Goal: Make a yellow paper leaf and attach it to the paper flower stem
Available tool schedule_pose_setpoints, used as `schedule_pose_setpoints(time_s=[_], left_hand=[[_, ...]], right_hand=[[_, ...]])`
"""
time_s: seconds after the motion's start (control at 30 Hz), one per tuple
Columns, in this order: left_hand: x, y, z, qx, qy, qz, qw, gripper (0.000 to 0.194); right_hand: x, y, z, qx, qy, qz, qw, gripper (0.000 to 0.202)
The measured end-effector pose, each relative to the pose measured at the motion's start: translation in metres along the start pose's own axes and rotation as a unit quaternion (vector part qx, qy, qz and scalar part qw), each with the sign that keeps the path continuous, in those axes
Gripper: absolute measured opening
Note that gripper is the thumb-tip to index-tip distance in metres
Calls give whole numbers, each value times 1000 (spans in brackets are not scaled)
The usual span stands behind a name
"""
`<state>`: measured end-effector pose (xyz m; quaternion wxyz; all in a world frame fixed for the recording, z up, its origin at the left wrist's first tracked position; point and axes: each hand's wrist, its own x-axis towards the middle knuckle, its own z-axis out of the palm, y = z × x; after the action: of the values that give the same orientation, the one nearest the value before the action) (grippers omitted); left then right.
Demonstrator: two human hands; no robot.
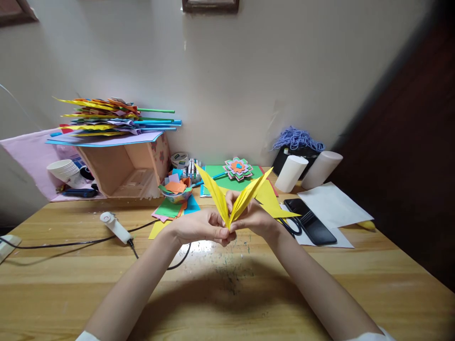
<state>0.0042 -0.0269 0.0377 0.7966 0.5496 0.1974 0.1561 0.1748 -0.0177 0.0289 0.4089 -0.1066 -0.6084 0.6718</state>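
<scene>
- A plain wall (pixel 227 85) stands at the back, and a big wooden table (pixel 284 303) fills the front.
- A box (pixel 160 158) with an open front sits on the left side of the table.
- On top of the box lies a pile of bright paper shapes (pixel 103 116), with green and blue sticks (pixel 158 122) poking out.
- A green sheet (pixel 213 171) lies flat near the wall.
- The left hand (pixel 204 225) is closed in a pinch on the bottom tip of the folded yellow paper (pixel 245 199).
- The right hand (pixel 259 221) pinches at that tip too, so the two hands meet.
- The folded yellow paper is up over the table, between the hands. Its thin folds look done, and it makes a V.
- The two sides of the V stand apart, so joining them looks not done.
- A layered paper flower (pixel 239 166) on the green sheet looks all finished.
- Black loop handles (pixel 294 228), maybe of scissors, lie beside the phone (pixel 311 221).
</scene>
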Motion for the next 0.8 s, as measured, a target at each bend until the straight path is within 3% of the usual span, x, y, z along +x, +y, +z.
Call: schedule_pose_setpoints(time_s=[0.2, 0.43, 0.7, 0.8], left_hand=[[-3, 1, 3, 11, 6, 7, 1000, 31], [-2, 8, 8, 25, 58, 25, 998, 31], [1, 2, 3, 60, 139, 57, 987, 31], [4, -1, 4, 47, 145, 72, 986, 32]], right_hand=[[-1, -5, 3, 19, 4, -10, 1000, 32], [-5, -7, -3, -1, 39, 25, 999, 37], [-3, -8, -2, -28, -7, 37, 999, 22], [-4, -11, -7, -46, -5, 44, 998, 22]])
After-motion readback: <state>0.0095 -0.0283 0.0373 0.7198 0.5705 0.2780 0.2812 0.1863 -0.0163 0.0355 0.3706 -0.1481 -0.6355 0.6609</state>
